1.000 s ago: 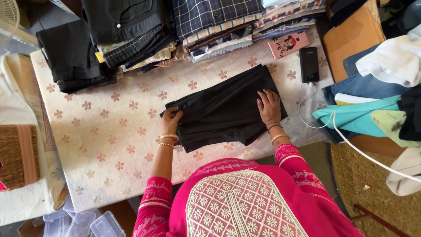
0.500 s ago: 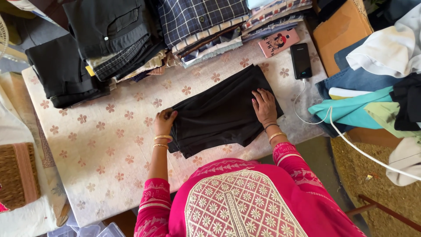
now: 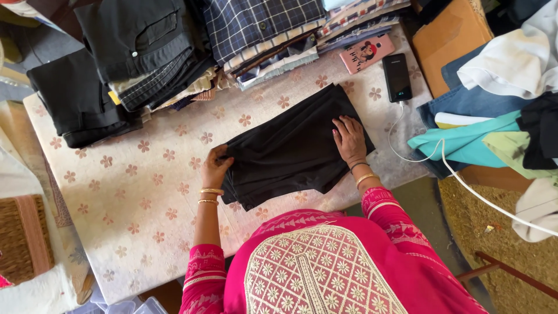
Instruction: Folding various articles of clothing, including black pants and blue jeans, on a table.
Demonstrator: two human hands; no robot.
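Observation:
A folded black garment lies on the floral-patterned table cover in front of me. My left hand grips the garment's left edge, fingers curled around the fold. Flat on the right part of the garment rests my right hand, with its fingers spread and pressing down. Gold bangles sit on both wrists, and my sleeves are pink.
Stacks of folded dark trousers and checked shirts line the far edge. A black phone with a white cable and a pink case lie at the far right. Loose clothes pile up on the right; a woven basket sits left.
The view has shifted slightly. My left hand has closed onto the garment's left edge, while my right hand stays pressed on its right side.

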